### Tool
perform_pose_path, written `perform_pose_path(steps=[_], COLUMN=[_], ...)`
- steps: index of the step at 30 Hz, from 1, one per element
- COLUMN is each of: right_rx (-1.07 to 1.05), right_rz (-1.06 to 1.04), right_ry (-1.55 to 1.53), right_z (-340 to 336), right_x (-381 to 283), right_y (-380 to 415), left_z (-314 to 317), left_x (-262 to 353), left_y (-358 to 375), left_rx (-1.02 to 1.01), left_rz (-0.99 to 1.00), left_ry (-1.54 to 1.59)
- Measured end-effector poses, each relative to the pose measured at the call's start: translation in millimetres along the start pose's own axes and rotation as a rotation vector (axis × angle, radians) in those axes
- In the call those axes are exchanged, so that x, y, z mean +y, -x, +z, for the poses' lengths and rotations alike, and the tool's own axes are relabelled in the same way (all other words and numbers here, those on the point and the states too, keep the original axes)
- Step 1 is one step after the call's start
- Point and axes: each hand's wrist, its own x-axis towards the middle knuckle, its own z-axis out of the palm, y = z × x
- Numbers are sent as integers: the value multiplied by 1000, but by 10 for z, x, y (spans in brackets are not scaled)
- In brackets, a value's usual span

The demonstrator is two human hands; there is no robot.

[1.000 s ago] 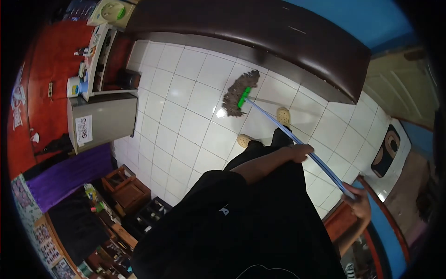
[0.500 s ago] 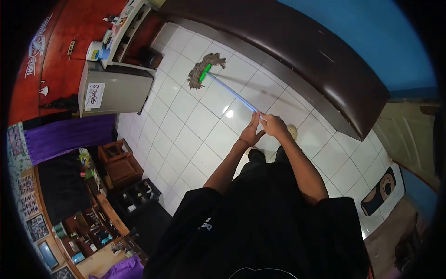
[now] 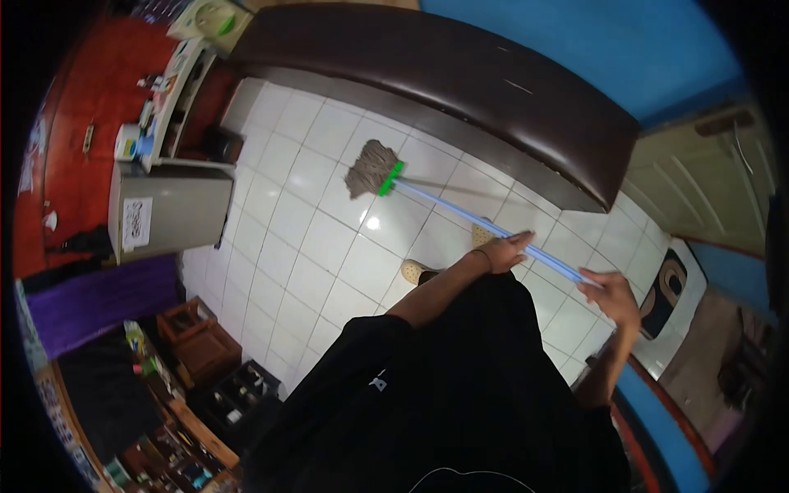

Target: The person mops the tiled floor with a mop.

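A mop with a pale blue handle slants across the white tiled floor. Its grey string head lies spread on the tiles beyond a green clamp. My left hand is closed around the middle part of the handle, with some fingers lying along it. Farther back, my right hand grips near the handle's end, by my right side. Under the handle my feet show in beige clogs.
A long dark brown padded bench runs along the blue wall. To the left stand a grey fridge, a white shelf and a wooden cabinet. A mat lies at the right near a door.
The mop head has come nearer to me, and its strings now trail away from the clamp. My hands have moved right and spread apart along the handle; the view has shifted too.
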Motion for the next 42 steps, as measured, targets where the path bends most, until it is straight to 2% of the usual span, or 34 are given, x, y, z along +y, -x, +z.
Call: perform_pose_path(steps=[1, 2, 3, 4, 8, 9, 10, 12, 13, 15, 18, 19, 21, 22, 23, 24, 26, 28, 29, 32, 34, 36, 40, 41, 42], right_rx=[84, 165, 299, 432, 676, 724, 725, 655, 626, 618, 580, 485, 379, 301, 250, 200, 261, 251, 222, 136, 28, -21, -72, -19, 12], right_rz=[110, 219, 158, 101, 224, 142, 154, 419, 412, 363, 239, 189, 103, 139, 109, 76, -92, -188, -287, -339, -282, -293, -227, -157, -212], right_ry=[-20, -42, -56, -69, -87, -197, -209, -203, -241, -297, -339, -320, -177, -242, -174, -103, 89, 163, 295, 401, 472, 423, 325, 323, 251], right_z=[-70, -83, -55, -4, 293, 351, 327, 265, 245, 231, 96, -6, -233, -230, -217, -188, 13, 301, 423, 983, 1323, 1674, 1824, 1741, 1596], right_x=[-229, -399, -195, -130, -157, -73, -90, -157, -94, 119, 397, 453, 134, 221, 219, 204, 234, 17, -242, -744, -961, -972, -798, -731, -618], right_y=[349, 655, 928, 1185, 1842, 1887, 1887, 1873, 1840, 1760, 1374, 1153, 610, 305, 1, -321, -980, -1608, -1854, -2510, -2836, -3086, -3162, -3166, -3154], left_z=[-32, -89, -95, 29, 468, 524, 583, 639, 619, 614, 496, 440, 286, 231, 162, -227, -364, -493, -568, -593, -559, -501, -347, -329, -305], left_x=[187, 394, 529, 558, 616, 658, 697, 708, 697, 622, 489, 397, 170, -12, -159, -15, -294, -518, -565, -502, -314, -141, -38, -27, -19], left_y=[-75, -152, -196, -216, -279, -324, -330, -318, -347, -358, -375, -374, -405, -378, -353, -372, -191, 36, 157, 463, 590, 697, 759, 743, 724], left_rx=[-31, -180, -330, -324, -523, -606, -614, -627, -618, -568, -450, -344, -113, 1, 118, 19, 246, 319, 347, 542, 667, 747, 726, 696, 662], left_rz=[106, 70, 31, 100, 203, 207, 221, 221, 231, 257, 134, 34, -148, -208, -269, -503, -491, -489, -491, -695, -779, -821, -864, -828, -790], left_ry=[102, 98, 91, 125, 145, 104, 62, 25, -22, -73, -186, -110, 33, 10, -13, 57, -30, -14, -43, 75, 195, 296, 372, 286, 203])
